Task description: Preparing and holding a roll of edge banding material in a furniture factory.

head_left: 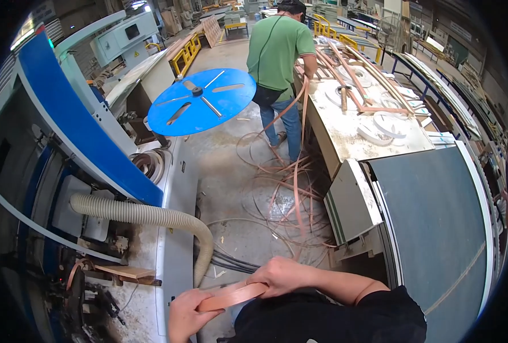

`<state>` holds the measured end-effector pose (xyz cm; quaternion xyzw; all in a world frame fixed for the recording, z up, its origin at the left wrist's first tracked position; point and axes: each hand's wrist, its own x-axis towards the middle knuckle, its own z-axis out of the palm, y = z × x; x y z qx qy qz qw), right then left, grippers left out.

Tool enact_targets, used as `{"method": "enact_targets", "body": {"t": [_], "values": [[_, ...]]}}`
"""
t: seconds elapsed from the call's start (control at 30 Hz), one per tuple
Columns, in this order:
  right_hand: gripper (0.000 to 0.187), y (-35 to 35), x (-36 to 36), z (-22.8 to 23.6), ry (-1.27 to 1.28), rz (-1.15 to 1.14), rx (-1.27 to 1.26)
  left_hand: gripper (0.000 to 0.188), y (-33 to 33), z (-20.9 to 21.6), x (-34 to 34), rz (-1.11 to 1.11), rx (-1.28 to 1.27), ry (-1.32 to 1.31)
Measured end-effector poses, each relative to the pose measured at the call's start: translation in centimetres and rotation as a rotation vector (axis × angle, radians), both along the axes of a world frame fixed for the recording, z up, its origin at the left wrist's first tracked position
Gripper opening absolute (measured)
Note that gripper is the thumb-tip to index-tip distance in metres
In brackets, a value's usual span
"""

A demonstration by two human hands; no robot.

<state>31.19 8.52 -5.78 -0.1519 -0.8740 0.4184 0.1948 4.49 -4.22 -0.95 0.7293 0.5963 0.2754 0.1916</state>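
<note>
A small coil of pinkish-brown edge banding strip (234, 296) is held in front of my body at the bottom of the view. My left hand (186, 313) closes around its left end. Gripping the coil's right end is my right hand (278, 275), fingers curled. The underside of the coil is hidden. Ahead, a long loose tangle of the same banding (288, 177) lies on the concrete floor. Some strips rise from it to the hands of a co-worker (279, 54) in a green shirt, who stands facing away at the worktable.
On my left stands a blue-and-white machine (88, 120) with a ribbed hose (151, 214) curving to the floor. A slotted blue disc (202, 103) juts over the aisle. The worktable (345, 137) bears strips and rolls; a dark conveyor belt (436, 211) lies nearer. Black cables (234, 263) cross the floor.
</note>
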Motion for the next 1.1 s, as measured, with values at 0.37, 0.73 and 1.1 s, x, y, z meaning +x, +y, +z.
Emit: {"method": "enact_targets", "body": {"t": [0.37, 0.73, 1.1], "values": [[0.040, -0.5, -0.8, 1.7, -0.113, 0.164, -0.095, 0.036, 0.2, 0.4, 4.4, -0.123, -0.031, 0.003], [0.031, -0.1, 0.4, -0.4, -0.052, 0.013, -0.035, 0.034, -0.8, -0.1, 0.5, 0.014, -0.074, -0.128], [0.026, -0.4, -1.1, 1.2, -0.088, 0.103, 0.051, 0.034, -0.1, -0.9, 3.9, -0.076, -0.114, 0.025]]}}
